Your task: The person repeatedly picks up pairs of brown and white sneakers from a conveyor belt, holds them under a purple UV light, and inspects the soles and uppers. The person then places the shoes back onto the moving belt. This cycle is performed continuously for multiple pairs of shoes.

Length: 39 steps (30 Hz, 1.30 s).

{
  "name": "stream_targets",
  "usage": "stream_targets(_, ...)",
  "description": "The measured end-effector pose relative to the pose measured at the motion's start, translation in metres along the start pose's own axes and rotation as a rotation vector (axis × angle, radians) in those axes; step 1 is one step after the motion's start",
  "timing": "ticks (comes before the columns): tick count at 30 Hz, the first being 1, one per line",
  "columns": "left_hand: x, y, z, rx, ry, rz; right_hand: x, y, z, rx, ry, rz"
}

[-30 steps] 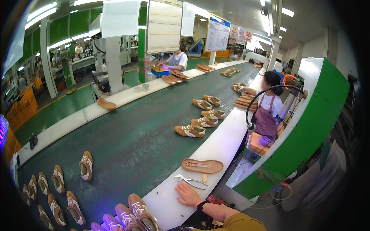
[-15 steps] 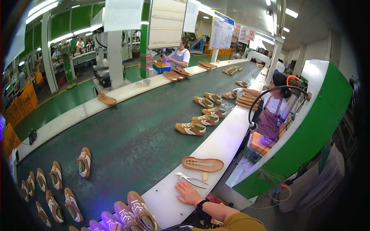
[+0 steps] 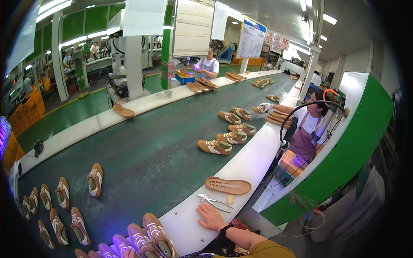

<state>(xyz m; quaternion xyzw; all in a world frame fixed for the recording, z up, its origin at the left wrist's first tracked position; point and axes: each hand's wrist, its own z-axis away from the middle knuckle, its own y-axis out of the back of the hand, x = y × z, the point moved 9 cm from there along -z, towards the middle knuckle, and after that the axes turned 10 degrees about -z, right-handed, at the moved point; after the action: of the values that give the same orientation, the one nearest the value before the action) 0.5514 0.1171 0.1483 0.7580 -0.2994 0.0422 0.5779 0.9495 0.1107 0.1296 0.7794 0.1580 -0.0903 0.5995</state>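
Observation:
My right hand [image 3: 211,217] lies flat on the white ledge [image 3: 183,219], fingers spread, holding nothing. Just beyond its fingertips rest metal pincers [image 3: 211,202] with their handles apart. A small tan block [image 3: 230,199] sits beside the handles, and a tan shoe sole [image 3: 228,185] lies past them. Of my left hand [image 3: 128,253], only a bit shows at the bottom edge, close against a row of tan sneakers with white stripes [image 3: 155,234]. Its fingers are mostly hidden, and purple light falls on that row.
A green conveyor belt [image 3: 142,157] carries more sneakers [image 3: 95,180] at left and farther along. At right, a co-worker [image 3: 307,124] reaches a gloved hand to a shoe, beside stacked soles [image 3: 279,118] and a green-and-white machine [image 3: 340,163]. Another person [image 3: 208,66] works across the belt.
The whole view has shifted slightly. Across the belt, the person now holds up something glowing purple. The gloved co-worker's hand is now on a shoe. My right hand stays in place.

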Motion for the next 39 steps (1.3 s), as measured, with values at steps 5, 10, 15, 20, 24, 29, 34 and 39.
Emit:
stream_targets(5,0.003,0.003,-0.003,-0.014,-0.027,0.005,-0.001,0.001,-0.001,0.002,-0.003,-0.003)
stream_targets(10,0.003,0.001,-0.005,-0.026,-0.032,0.01,0.001,0.001,-0.002,-0.008,-0.009,-0.008)
stream_targets(15,0.002,0.0,-0.004,-0.029,0.024,0.021,0.003,-0.002,-0.001,-0.018,-0.024,0.005)
stream_targets(20,0.002,-0.005,-0.004,-0.031,0.011,-0.004,0.009,-0.004,0.0,-0.029,-0.032,0.01)
stream_targets(24,0.002,-0.004,-0.004,-0.038,0.08,0.042,0.003,0.001,-0.003,-0.011,-0.013,0.014)
stream_targets(29,0.002,-0.007,-0.003,-0.082,0.106,0.075,0.004,0.002,-0.003,-0.005,-0.01,0.007)
stream_targets(34,0.004,-0.008,-0.006,-0.096,0.06,0.037,0.009,-0.002,-0.002,-0.017,-0.024,0.02)
stream_targets(39,0.002,-0.011,-0.006,-0.087,0.031,0.005,0.01,-0.003,-0.002,-0.022,-0.029,0.024)
